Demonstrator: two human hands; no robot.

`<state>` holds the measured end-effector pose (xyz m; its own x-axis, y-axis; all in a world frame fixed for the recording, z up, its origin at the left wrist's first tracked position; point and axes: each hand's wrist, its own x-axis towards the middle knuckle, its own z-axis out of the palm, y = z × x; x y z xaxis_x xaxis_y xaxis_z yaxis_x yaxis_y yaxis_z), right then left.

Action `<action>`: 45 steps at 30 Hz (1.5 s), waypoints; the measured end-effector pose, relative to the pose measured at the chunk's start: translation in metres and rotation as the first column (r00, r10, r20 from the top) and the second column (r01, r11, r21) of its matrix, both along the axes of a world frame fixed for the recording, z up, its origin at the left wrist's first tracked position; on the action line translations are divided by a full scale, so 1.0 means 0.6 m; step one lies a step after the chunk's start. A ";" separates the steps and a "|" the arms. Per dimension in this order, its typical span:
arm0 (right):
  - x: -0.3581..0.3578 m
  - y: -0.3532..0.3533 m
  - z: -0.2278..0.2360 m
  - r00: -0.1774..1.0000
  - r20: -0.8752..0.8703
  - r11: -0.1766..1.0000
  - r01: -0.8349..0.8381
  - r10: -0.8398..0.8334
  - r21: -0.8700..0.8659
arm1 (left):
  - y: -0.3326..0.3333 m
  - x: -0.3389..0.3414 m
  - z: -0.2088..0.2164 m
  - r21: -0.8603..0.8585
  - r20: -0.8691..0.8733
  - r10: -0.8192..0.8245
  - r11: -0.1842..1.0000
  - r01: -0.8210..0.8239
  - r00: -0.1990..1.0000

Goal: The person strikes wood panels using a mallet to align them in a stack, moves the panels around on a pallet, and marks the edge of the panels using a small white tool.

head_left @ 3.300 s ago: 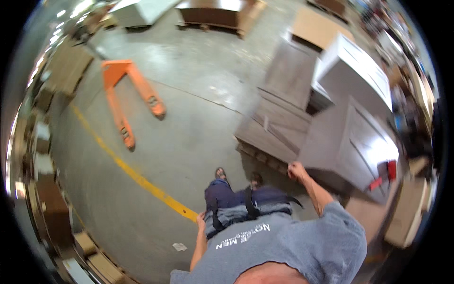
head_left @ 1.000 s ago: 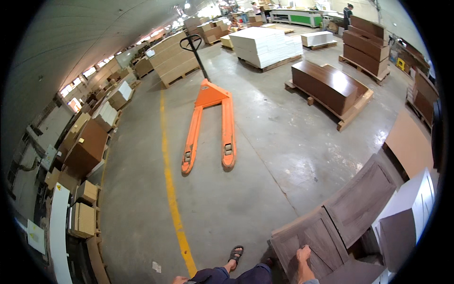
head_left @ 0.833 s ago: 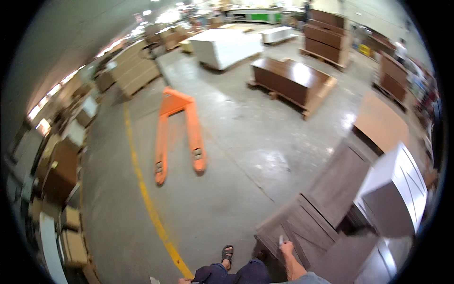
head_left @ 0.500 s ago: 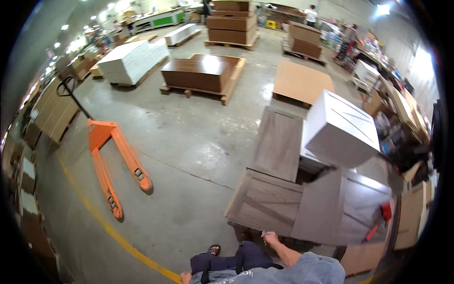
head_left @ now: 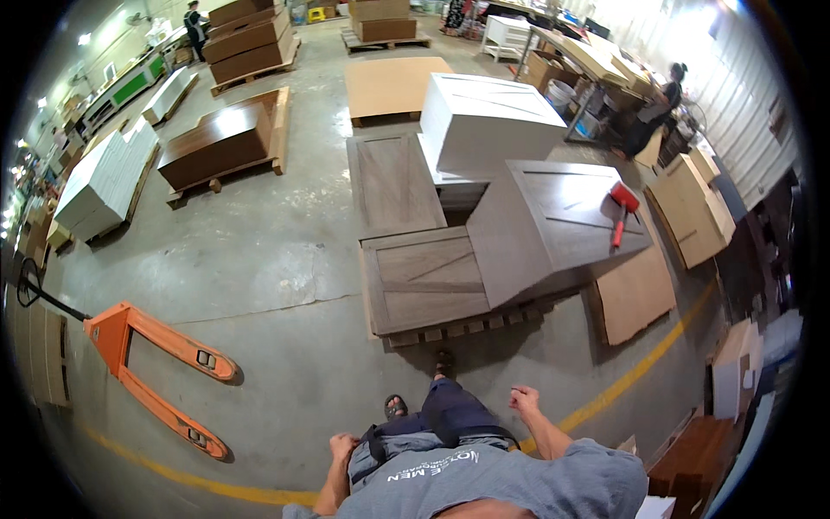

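My left hand (head_left: 343,445) is curled closed beside my left hip, and nothing shows in its fingers. Held out on the right, my right hand (head_left: 524,400) has its fingers pinched together; what they hold, if anything, is too small to make out. Both hands are away from the furniture. Ahead of me a tall grey-brown cabinet (head_left: 562,216) stands beside a low one with a framed wood-grain top (head_left: 428,275). A red tool (head_left: 621,208) with a broad head and a handle lies on the tall cabinet. Farther back are another wood-grain panel top (head_left: 393,182) and a white cabinet (head_left: 484,125).
An orange pallet jack (head_left: 164,372) stands at left. A cardboard sheet (head_left: 635,294) lies right of the cabinets. Farther off are brown boards (head_left: 220,143), white stacked boards (head_left: 104,190) and a cardboard-topped pallet (head_left: 393,82). A person (head_left: 654,112) is near the right-hand shelves. A yellow line (head_left: 640,368) crosses the floor.
My view has swung right and lower, so the cabinets sit farther left and higher. My right hand has moved away from the low cabinet's edge. My left hand shows more fully.
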<state>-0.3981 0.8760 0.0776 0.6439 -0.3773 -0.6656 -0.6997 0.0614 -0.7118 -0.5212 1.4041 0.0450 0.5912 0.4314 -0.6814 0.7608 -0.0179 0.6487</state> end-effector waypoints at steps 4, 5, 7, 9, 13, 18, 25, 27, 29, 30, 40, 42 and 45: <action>-0.198 -0.053 -0.008 0.967 -0.203 0.920 -0.213 0.151 -0.328 | -0.008 0.027 -0.008 -0.275 -0.015 0.198 0.942 -0.194 0.980; -0.233 -0.037 0.003 0.942 -0.286 0.871 -0.282 0.173 -0.402 | -0.002 0.025 -0.014 -0.276 -0.002 0.222 0.937 -0.214 0.975; -0.320 -0.069 -0.003 0.880 -0.305 0.705 -0.474 0.364 -0.527 | -0.033 0.032 -0.012 -0.281 -0.002 0.190 0.942 -0.183 0.982; -0.355 -0.078 0.003 0.870 -0.350 0.705 -0.488 0.347 -0.515 | -0.055 0.042 0.006 -0.206 -0.021 0.108 0.972 -0.110 0.994; -0.343 -0.060 0.062 0.907 -0.368 0.888 -0.330 0.204 -0.320 | -0.077 0.026 0.016 0.018 -0.009 -0.129 0.991 0.129 0.992; -0.333 -0.150 0.027 0.959 -0.248 0.974 -0.176 0.137 -0.145 | -0.142 0.035 0.001 0.112 -0.066 -0.259 0.958 0.265 0.964; -0.405 -0.351 -0.058 0.973 -0.214 0.960 -0.135 0.082 -0.244 | -0.323 0.074 -0.008 0.132 -0.062 -0.302 0.942 0.308 0.951; -0.393 -0.325 -0.046 0.974 -0.218 0.959 -0.117 0.060 -0.260 | -0.313 0.061 -0.006 0.154 -0.096 -0.270 0.947 0.283 0.958; -0.405 -0.368 -0.051 0.977 -0.212 0.970 -0.058 0.007 -0.235 | -0.369 0.064 0.001 0.178 -0.112 -0.290 0.935 0.306 0.951; -0.418 -0.384 -0.055 0.978 -0.208 0.975 -0.029 -0.018 -0.219 | -0.388 0.073 0.005 0.138 -0.084 -0.304 0.940 0.313 0.949; -0.511 -0.444 -0.083 0.904 -0.116 0.908 0.397 -0.412 -0.132 | -0.595 0.205 0.082 0.080 0.004 -0.605 0.794 0.603 0.796; -0.525 -0.444 -0.082 0.879 -0.119 0.884 0.443 -0.461 -0.152 | -0.652 0.236 0.122 0.009 -0.006 -0.659 0.752 0.659 0.752; -0.520 -0.439 -0.080 0.831 -0.163 0.846 0.514 -0.532 -0.139 | -0.717 0.283 0.151 -0.058 0.042 -0.688 0.722 0.689 0.724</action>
<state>-0.7101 0.6124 0.0294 0.1998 -0.6831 -0.7024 -0.7008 0.4014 -0.5897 -0.3517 0.9742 0.1358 0.7187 -0.1437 -0.6803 0.5453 -0.4905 0.6797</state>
